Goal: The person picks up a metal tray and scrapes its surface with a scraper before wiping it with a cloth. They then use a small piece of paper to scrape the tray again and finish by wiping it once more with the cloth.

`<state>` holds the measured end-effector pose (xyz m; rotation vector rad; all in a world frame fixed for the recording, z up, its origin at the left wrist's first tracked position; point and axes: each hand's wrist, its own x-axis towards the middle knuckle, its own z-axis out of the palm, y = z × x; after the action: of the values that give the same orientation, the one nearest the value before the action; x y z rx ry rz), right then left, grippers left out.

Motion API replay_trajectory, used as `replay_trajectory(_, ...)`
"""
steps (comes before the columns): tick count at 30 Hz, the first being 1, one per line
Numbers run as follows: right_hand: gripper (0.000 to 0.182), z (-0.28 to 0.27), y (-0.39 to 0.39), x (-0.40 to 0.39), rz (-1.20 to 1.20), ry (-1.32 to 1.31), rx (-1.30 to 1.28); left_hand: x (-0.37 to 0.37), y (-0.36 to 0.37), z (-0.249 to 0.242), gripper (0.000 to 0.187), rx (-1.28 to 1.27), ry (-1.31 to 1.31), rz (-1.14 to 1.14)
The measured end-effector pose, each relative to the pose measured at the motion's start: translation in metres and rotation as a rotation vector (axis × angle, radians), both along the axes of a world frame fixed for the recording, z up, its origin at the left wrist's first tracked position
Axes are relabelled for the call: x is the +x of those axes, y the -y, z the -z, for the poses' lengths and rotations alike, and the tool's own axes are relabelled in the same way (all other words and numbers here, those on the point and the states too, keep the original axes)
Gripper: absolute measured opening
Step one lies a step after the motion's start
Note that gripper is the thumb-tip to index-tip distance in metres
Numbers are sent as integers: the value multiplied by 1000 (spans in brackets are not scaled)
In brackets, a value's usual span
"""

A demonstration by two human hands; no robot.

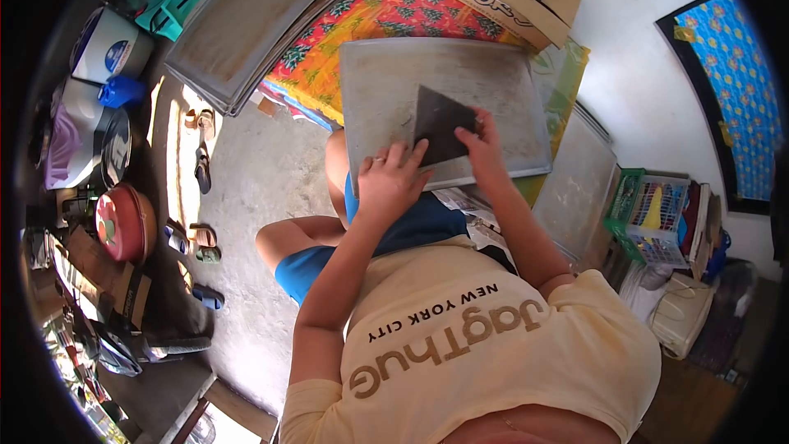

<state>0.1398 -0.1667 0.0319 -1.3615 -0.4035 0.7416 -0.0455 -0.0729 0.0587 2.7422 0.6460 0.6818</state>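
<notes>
A worn grey metal tray (378, 90) lies in front of me, over my lap and the table's near edge. My right hand (483, 141) grips the right side of a dark grey, thin square sheet (440, 119), thumb on top and fingers at the edge. The sheet looks like sandpaper, though its grain cannot be made out. Beside its lower left corner, my left hand (392, 178) rests with fingers spread over the tray, one fingertip touching the sheet's edge. A ring shows on that hand.
Stacked metal trays (263, 16) stand at the upper left on a table with a patterned cloth (403, 4). An open cardboard box (518, 0) sits at the back. Another tray (575, 181) leans at right near a plastic basket (657, 214). Slippers (203, 236) lie on the floor.
</notes>
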Motion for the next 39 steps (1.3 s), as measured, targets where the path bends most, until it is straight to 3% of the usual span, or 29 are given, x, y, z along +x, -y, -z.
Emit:
replay_trajectory(3,45,5,16,63,58,399,-277,-9,-6,10,57,-21,51,-136)
replay_trajectory(4,45,0,20,80,79,497,-408,-15,-10,17,69,-105,18,-189)
replay_trajectory(7,43,-12,20,113,135,780,-710,-25,-27,39,80,-215,303,-291)
replay_trajectory(9,41,-10,15,124,160,962,-787,-31,-30,52,82,-519,356,-336)
replay_trajectory(11,39,-4,5,124,109,1188,-1023,-35,-32,68,79,-896,450,-365)
replay_trajectory(12,38,0,-1,122,80,1301,-1140,-39,-35,82,71,-940,401,-383)
replay_trajectory(15,43,12,-9,116,31,1291,-1073,-35,-34,99,67,-913,506,-339)
replay_trajectory(18,48,18,-15,119,85,1316,-1031,-34,-36,78,59,-1026,502,-274)
replay_trajectory(21,40,15,-17,121,108,1352,-955,-34,-36,71,47,-1178,443,-353)
replay_trajectory(24,34,7,-18,106,-50,1488,-786,-34,-37,75,43,-1204,446,-356)
replay_trajectory(30,31,4,-13,111,12,1493,-892,-34,-35,72,44,-1207,454,-343)
replay_trajectory(33,33,-1,-11,92,-88,1522,-854,-36,-35,71,43,-1187,434,-343)
replay_trajectory(36,35,12,-4,113,78,1537,-813,-36,-37,74,44,-1167,429,-355)
replay_trajectory(39,34,1,-3,87,-138,1524,-833,-35,-35,77,44,-1233,492,-346)
